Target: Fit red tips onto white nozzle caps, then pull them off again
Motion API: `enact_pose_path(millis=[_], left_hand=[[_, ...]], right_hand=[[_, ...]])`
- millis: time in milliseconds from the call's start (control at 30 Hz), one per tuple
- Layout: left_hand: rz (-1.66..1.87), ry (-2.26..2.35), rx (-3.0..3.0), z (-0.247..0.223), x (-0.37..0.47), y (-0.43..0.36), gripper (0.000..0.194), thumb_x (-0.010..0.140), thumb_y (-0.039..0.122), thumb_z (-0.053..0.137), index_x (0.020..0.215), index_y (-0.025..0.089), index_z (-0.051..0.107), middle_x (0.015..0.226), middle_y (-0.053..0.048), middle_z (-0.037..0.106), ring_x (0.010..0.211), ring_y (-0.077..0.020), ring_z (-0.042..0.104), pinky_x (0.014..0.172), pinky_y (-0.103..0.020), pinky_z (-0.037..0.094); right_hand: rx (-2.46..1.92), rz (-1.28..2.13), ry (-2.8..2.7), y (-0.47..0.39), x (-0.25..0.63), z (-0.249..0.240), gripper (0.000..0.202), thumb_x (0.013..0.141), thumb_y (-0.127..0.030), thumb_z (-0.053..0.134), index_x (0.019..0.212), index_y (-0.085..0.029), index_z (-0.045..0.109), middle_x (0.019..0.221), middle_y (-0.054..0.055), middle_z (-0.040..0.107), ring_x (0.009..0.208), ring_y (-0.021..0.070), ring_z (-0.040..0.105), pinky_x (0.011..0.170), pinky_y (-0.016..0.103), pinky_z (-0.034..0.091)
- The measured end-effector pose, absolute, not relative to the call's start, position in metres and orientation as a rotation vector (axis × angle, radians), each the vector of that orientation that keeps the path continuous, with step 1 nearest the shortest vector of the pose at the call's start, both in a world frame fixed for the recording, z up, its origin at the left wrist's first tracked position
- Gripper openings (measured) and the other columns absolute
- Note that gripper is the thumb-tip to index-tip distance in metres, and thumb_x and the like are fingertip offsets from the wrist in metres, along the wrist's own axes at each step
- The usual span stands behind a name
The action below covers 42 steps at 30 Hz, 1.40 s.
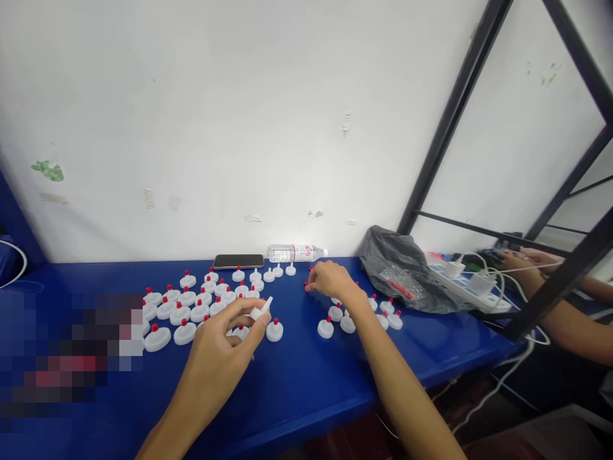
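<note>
My left hand (227,342) pinches a white plastic nozzle cap (261,309) between thumb and fingers, its bare spout tilted up to the right. My right hand (330,281) reaches over the table, fingertips closed at a small red cap (307,288). Many white nozzle caps with red tips stand upright in a group (179,314) on the left. A smaller group (348,324) stands below and right of my right hand, partly hidden by the forearm. Several nozzle caps without red tips (269,275) stand near the wall.
A phone (238,261) and a clear water bottle (297,253) lie along the wall. On the right are a dark plastic bag (402,268), a clear bag with red pieces (401,285), a power strip (472,287) and a black metal frame (445,128). Another person's arm (565,306) shows beyond.
</note>
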<state>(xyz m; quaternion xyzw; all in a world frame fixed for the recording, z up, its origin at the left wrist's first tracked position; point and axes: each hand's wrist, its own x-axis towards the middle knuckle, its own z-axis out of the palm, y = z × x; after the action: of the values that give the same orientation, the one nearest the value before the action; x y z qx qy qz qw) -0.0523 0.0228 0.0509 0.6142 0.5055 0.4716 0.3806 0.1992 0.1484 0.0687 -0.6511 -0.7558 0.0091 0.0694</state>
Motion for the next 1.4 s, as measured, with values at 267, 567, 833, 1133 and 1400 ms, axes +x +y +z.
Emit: enact_pose_path(millis=[267,567,833,1133,1400], left_hand=[[1.202,1.301,1.598,0.048,-0.052,0.025,0.045,0.084,0.058,0.066,0.112,0.023,0.069,0.094,-0.006,0.073,0.086,-0.0270,0.075,0.057,-0.029,0.058],[1.224,1.299,1.612,0.049,-0.051,0.024,0.039,0.083,0.051,0.067,0.111,0.023,0.072,0.101,-0.007,0.076,0.090,-0.0275,0.074,0.056,-0.027,0.057],[1.327,1.260,1.588,0.055,-0.048,0.021,0.032,0.078,0.047,0.070,0.097,0.023,0.076,0.074,-0.003,0.072,0.062,-0.0203,0.069,0.047,-0.025,0.053],[1.207,1.279,1.600,0.049,-0.051,0.024,0.040,0.083,0.052,0.069,0.110,0.023,0.070,0.088,-0.003,0.072,0.070,-0.0200,0.070,0.057,-0.027,0.056],[1.186,1.275,1.632,0.049,-0.051,0.025,0.040,0.085,0.053,0.067,0.110,0.023,0.069,0.085,-0.002,0.070,0.070,-0.0196,0.069,0.059,-0.029,0.056]], right_hand=[[-2.019,0.086,-2.395,0.147,0.197,0.065,0.022,0.098,-0.038,0.066,0.103,-0.017,0.070,0.107,0.006,0.072,0.097,0.0197,0.069,0.090,0.041,0.056],[-1.971,0.165,-2.343,0.147,0.200,0.068,0.012,0.085,-0.027,0.079,0.091,-0.017,0.075,0.092,0.004,0.077,0.085,0.0188,0.071,0.083,0.038,0.056],[-1.674,0.288,-2.246,0.146,0.202,0.069,0.011,0.081,-0.009,0.072,0.078,-0.019,0.076,0.081,0.006,0.078,0.083,0.0213,0.073,0.075,0.029,0.052],[-0.987,0.824,-2.110,0.125,0.179,0.095,0.032,0.090,-0.044,0.071,0.111,-0.020,0.076,0.105,0.007,0.077,0.089,0.0184,0.072,0.068,0.025,0.055],[-0.692,1.273,-2.043,0.115,0.159,0.089,0.025,0.074,-0.036,0.087,0.092,-0.020,0.079,0.091,0.003,0.078,0.087,0.0184,0.073,0.083,0.032,0.058]])
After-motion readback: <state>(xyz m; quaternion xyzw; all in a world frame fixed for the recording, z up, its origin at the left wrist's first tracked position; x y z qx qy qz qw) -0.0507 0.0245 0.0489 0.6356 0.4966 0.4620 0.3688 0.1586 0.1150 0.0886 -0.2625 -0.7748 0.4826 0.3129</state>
